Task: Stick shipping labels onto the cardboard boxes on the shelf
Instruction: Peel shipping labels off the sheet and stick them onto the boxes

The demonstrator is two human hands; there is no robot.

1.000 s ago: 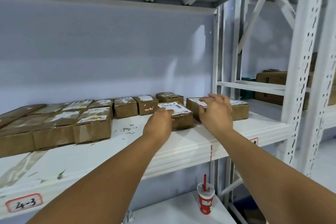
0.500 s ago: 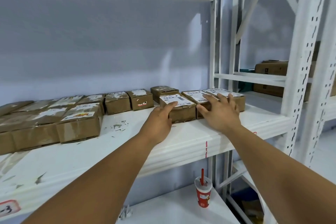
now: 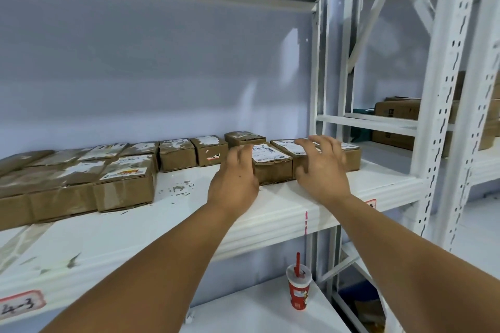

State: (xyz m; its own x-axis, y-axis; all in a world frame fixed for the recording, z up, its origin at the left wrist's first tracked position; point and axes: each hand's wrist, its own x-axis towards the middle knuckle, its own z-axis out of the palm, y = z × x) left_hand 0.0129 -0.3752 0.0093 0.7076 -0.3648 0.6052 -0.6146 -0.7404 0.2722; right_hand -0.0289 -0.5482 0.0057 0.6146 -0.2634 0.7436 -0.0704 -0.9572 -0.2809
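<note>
Cardboard box [image 3: 274, 173] with a white label [image 3: 266, 153] sits on the shelf [image 3: 189, 211] between left hand [image 3: 234, 181] and right hand [image 3: 322, 170], both spread-fingered, perhaps just touching it

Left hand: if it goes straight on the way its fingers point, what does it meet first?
Probably the labelled box: the left hand has its fingers at that box's left edge, perhaps touching already. Slipping past it, the small box behind comes next. Depth is unclear.
</note>
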